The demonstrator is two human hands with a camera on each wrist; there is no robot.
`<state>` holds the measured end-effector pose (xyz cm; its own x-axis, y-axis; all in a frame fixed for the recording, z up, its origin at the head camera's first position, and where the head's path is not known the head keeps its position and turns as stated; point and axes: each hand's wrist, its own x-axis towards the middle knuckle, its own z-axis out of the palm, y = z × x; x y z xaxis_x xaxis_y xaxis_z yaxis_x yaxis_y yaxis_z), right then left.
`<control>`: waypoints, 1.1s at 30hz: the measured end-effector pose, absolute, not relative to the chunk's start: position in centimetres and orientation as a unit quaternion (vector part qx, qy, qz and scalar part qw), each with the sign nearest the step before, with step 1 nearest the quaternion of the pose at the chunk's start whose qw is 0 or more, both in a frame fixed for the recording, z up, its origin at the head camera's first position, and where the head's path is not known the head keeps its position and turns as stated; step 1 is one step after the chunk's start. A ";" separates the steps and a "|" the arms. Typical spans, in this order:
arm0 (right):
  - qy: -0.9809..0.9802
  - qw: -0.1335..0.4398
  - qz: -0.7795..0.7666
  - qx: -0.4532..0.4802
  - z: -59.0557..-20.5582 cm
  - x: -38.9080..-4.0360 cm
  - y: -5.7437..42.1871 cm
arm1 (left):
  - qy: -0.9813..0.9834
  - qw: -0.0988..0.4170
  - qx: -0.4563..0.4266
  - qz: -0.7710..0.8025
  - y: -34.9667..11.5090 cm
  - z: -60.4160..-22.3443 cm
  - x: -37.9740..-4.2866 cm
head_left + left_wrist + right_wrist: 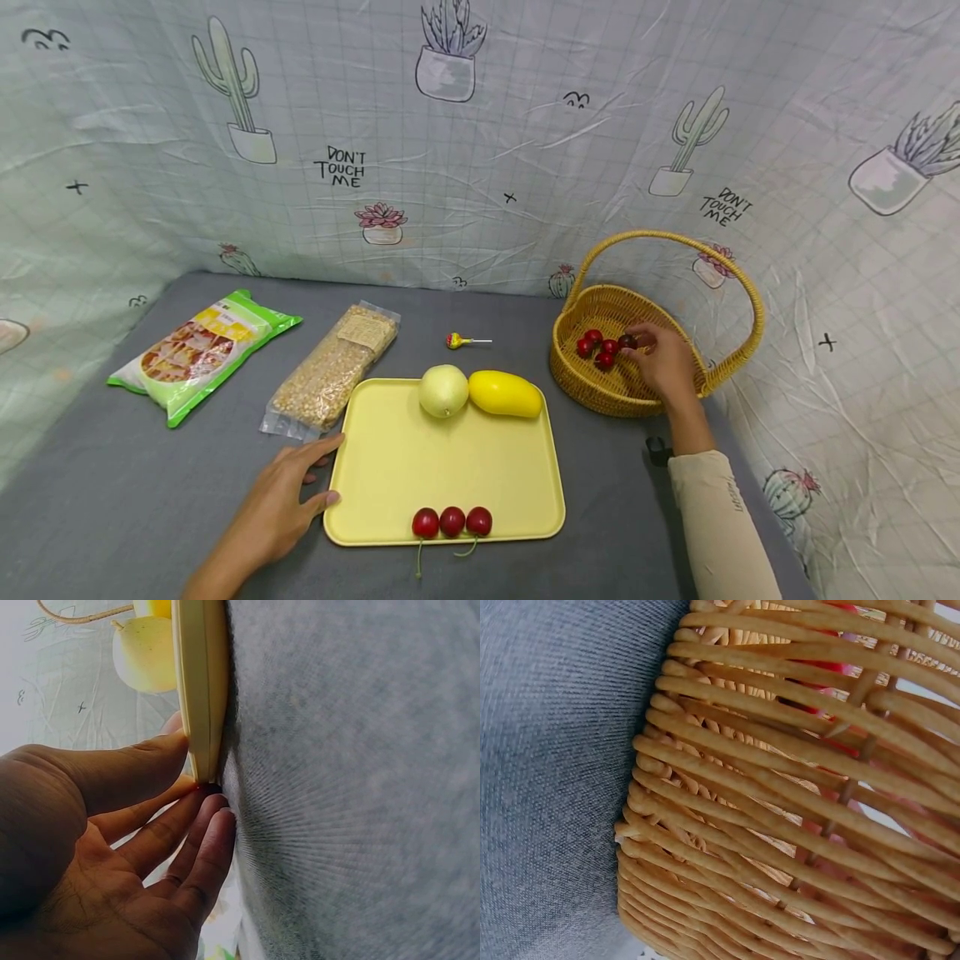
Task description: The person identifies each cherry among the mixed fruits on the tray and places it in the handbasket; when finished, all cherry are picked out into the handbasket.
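A yellow tray [450,467] lies on the grey cloth with three red cherries [452,522] in a row along its near edge. On its far side are a pale round pear [443,391] and a yellow mango [506,394]. My left hand [281,500] touches the tray's left edge, thumb and fingers spread along it. Inside the wicker basket [600,398], my right hand [663,362] pinches a dark cherry [627,341] between thumb and fingers. Several red cherries [604,360] lie beside it. The basket wall [780,765] hides most of that hand in the right wrist view.
Left of the tray lie a clear bag of grains [330,367] and a green-and-white snack bag [198,354]. A lollipop [459,340] rests behind the tray. The basket's tall handle [756,308] arches above it. A printed curtain [480,150] hangs behind.
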<state>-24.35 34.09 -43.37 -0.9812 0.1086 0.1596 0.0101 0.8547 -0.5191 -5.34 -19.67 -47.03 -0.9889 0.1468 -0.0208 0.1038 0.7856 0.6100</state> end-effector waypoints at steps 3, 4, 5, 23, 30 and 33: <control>-0.964 0.063 0.257 -0.035 -43.3 -24.4 34.0 | 0.944 0.040 0.064 0.321 -19.7 -47.0 -5.4; -0.965 0.056 0.255 -0.034 -43.3 -24.3 33.9 | 0.944 0.042 0.063 0.321 -19.7 -47.0 -5.4; -0.965 0.048 0.255 -0.032 -43.3 -24.3 33.9 | 0.944 0.042 0.063 0.321 -19.7 -47.0 -5.4; -0.969 0.016 0.246 -0.012 -43.6 -24.4 33.9 | 0.943 0.044 0.062 0.324 -19.7 -47.0 -5.4; -0.944 0.158 0.290 0.026 -43.8 -24.3 33.7 | 0.944 0.043 0.063 0.322 -19.7 -47.0 -5.4; -0.922 0.227 0.313 0.037 -43.9 -24.3 33.5 | 0.944 0.041 0.064 0.322 -19.7 -47.1 -5.4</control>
<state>-24.34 33.54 -43.89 -0.8947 0.0739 0.4406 -0.2099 0.8010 -0.5606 -5.42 -19.70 -47.06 -0.9885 0.1467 -0.0358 0.0943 0.7849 0.6123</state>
